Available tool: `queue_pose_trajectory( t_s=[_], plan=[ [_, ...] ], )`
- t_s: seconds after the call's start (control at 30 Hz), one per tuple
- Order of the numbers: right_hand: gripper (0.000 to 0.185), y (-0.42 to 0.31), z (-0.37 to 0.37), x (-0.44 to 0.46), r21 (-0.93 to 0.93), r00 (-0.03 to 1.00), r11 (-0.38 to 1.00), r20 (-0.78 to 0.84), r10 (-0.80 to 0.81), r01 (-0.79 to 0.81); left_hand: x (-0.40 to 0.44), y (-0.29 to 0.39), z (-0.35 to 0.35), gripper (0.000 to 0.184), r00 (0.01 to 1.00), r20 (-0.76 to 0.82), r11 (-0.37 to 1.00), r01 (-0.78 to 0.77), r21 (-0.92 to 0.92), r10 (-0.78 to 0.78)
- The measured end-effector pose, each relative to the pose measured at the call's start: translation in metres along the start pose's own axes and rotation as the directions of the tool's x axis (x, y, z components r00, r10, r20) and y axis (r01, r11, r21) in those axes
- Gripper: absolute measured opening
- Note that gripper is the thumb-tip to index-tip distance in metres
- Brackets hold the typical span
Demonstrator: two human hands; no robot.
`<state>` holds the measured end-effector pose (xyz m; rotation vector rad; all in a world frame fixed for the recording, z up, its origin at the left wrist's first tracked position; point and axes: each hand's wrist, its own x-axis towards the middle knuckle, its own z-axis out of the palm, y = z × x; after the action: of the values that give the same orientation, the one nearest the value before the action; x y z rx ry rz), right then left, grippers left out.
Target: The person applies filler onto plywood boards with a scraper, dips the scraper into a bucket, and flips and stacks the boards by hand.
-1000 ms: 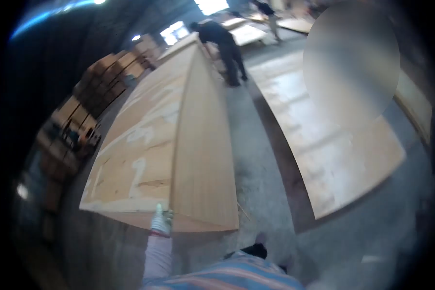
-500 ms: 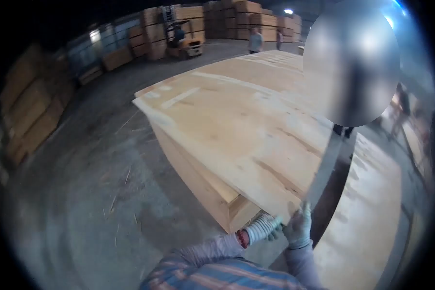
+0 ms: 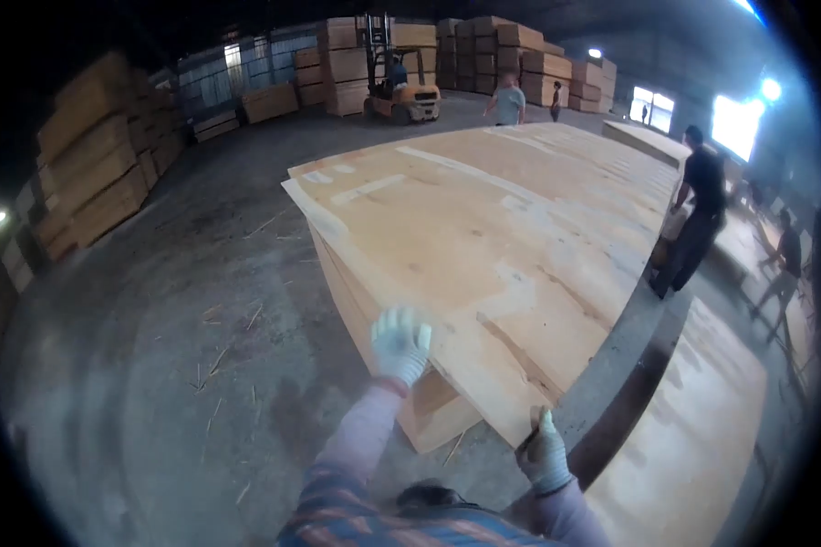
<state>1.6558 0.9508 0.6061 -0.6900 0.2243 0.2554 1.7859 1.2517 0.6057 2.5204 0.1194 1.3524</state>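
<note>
A large plywood sheet (image 3: pixel 465 264) with pale patches and dark streaks lies on top of a stack of boards (image 3: pixel 356 296), slightly askew, its near corner jutting past the stack. My right hand (image 3: pixel 545 456), in a whitish knit glove, grips that near corner with the thumb on top; its fingers underneath are hidden. At the sheet's left edge is my left hand (image 3: pixel 401 345), gloved too, with its fingers stretched out. Whether its palm touches the edge I cannot tell.
A second wooden sheet (image 3: pixel 689 419) lies low at the right. A person in dark clothes (image 3: pixel 698 210) stands by the sheet's right side. Beyond are a forklift (image 3: pixel 401 96), more people and tall stacks of boards (image 3: pixel 96 155). Straw-like scraps litter the concrete floor (image 3: pixel 201 310).
My left hand has left the near corner, moving forward and left to the sheet's left edge, and its fingers have opened. My right hand stays at the corner. The view has shifted.
</note>
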Motion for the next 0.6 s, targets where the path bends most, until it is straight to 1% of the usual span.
queue_pose_trajectory(
  t_s=[0.07, 0.1, 0.2, 0.23, 0.3, 0.33, 0.4, 0.47, 0.5, 0.53, 0.6],
  plan=[
    [0.053, -0.008, 0.031, -0.004, 0.122, 0.997, 0.992, 0.068, 0.033, -0.041, 0.009, 0.010, -0.022, 0.046, 0.976, 0.211, 0.997, 0.059, -0.051, -0.047],
    [0.061, -0.007, 0.024, 0.000, 0.101, 0.991, 0.990, 0.103, 0.091, -0.101, 0.007, 0.007, -0.022, 0.046, 0.985, 0.168, 0.995, 0.061, -0.083, -0.047],
    [0.062, 0.002, 0.040, 0.004, -0.120, 0.997, 0.990, -0.014, 0.076, -0.077, 0.011, 0.011, -0.029, 0.049, 0.988, 0.152, 0.991, 0.053, -0.126, -0.033],
    [0.063, 0.003, 0.044, 0.006, -0.125, 0.999, 0.991, -0.005, 0.048, -0.048, 0.009, 0.012, -0.026, 0.049, 0.986, 0.156, 0.995, 0.070, -0.070, -0.058],
    [0.063, 0.007, 0.045, 0.008, -0.143, 1.000, 0.990, 0.022, 0.019, -0.016, 0.010, 0.011, -0.026, 0.049, 0.988, 0.143, 0.993, 0.069, -0.098, -0.054],
    [0.060, 0.008, 0.042, 0.009, -0.151, 1.000, 0.988, 0.016, -0.007, 0.010, 0.011, 0.012, -0.026, 0.049, 0.989, 0.136, 0.992, 0.072, -0.108, -0.057],
    [0.057, 0.012, 0.032, 0.014, -0.176, 0.998, 0.982, 0.008, -0.060, 0.061, 0.015, 0.015, -0.030, 0.048, 0.983, 0.171, 0.987, 0.086, -0.138, -0.062],
    [0.066, 0.017, 0.027, 0.009, -0.379, 0.959, 0.904, -0.120, -0.258, 0.196, 0.019, 0.017, -0.034, 0.049, 0.980, 0.185, 0.984, 0.097, -0.147, -0.069],
    [0.070, 0.014, 0.050, -0.004, -0.409, 0.957, 0.907, -0.211, -0.200, 0.099, 0.016, 0.015, -0.033, 0.049, 0.980, 0.177, 0.987, 0.109, -0.121, -0.086],
    [0.074, 0.012, 0.048, 0.004, -0.237, 0.996, 0.969, 0.068, -0.060, 0.074, 0.017, 0.012, -0.031, 0.049, 0.981, 0.170, 0.988, 0.111, -0.110, -0.092],
    [0.068, 0.015, 0.041, 0.009, -0.257, 0.995, 0.965, -0.060, -0.078, 0.060, 0.019, 0.005, -0.031, 0.049, 0.985, 0.141, 0.989, 0.110, -0.102, -0.095]
  ],
)
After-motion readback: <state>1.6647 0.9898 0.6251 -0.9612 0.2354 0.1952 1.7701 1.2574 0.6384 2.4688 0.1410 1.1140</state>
